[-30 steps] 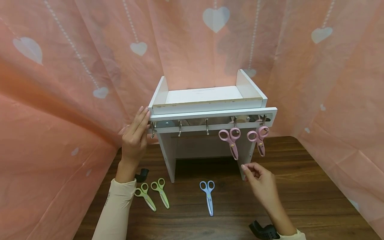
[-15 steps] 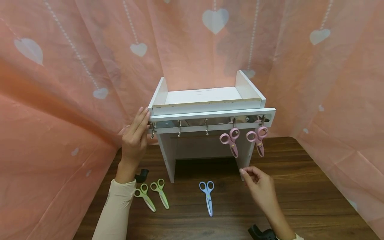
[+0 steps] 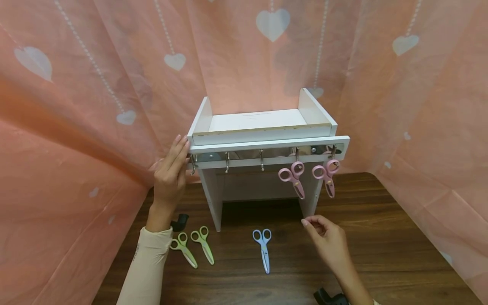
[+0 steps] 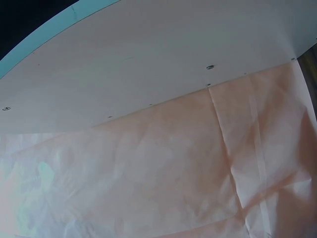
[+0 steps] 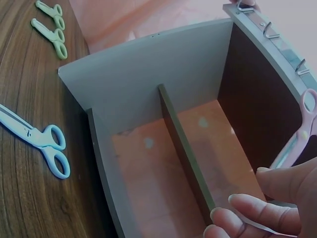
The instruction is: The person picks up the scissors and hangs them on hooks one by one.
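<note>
My left hand (image 3: 169,182) rests with straight fingers against the left end of the white hook rail (image 3: 244,148) and the shelf's side. My right hand (image 3: 328,237) is in the air below the rail's right end, fingers loosely bent. In the right wrist view, its thumb (image 5: 285,181) stands apart from the fingertips, and nothing is held between them. Two pink scissors hang by their finger loops from the two right hooks: one (image 3: 295,178) on the inner hook, another (image 3: 327,176) on the outer. Blue scissors (image 3: 263,250) lie on the table to the right hand's left.
Two green scissors, one (image 3: 184,250) beside the other (image 3: 203,245), lie at the table's left, near the left forearm. The white shelf (image 3: 211,195) stands on the wooden table (image 3: 381,241). Three bare hooks (image 3: 262,161) are on the rail's left and middle. A pink curtain (image 3: 244,63) surrounds everything.
My right hand has moved slightly down and left, away from the hanging pink scissors. The inner pink scissors have swung a little. The left hand stays in place.
</note>
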The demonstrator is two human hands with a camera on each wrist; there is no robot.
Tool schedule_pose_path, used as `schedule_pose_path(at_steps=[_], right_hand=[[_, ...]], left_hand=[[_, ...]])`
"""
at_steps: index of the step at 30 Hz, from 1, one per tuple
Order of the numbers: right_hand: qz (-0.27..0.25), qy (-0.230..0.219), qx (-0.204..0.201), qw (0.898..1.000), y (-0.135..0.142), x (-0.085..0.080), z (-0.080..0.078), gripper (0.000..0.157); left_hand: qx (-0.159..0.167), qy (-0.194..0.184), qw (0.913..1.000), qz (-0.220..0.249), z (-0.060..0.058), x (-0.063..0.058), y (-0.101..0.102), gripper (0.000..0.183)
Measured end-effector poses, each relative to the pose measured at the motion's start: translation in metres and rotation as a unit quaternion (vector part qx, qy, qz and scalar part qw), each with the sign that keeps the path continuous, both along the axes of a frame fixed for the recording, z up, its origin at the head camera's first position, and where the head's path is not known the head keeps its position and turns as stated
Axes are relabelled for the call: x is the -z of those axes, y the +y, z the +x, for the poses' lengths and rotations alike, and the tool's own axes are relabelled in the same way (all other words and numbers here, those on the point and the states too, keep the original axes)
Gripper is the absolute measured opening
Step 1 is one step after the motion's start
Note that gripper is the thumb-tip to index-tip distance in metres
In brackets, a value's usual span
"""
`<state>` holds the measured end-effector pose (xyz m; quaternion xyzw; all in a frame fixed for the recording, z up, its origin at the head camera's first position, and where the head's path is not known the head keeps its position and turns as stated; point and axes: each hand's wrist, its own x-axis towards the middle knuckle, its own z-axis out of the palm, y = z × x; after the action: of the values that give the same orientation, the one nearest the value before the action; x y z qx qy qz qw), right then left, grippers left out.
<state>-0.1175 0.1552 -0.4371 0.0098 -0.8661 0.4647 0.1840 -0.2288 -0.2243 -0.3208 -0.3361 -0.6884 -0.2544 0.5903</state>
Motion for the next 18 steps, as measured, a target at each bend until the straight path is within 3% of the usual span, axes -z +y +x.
schedule_pose_path(at_steps=[18], right_hand=[[0.015, -0.028, -0.028, 0.999, -0.0055, 0.0064, 0.001, 0.016]], left_hand=[[-0.002, 0.021, 0.9994, -0.027, -0.0037, -0.0002, -0.004, 0.033]])
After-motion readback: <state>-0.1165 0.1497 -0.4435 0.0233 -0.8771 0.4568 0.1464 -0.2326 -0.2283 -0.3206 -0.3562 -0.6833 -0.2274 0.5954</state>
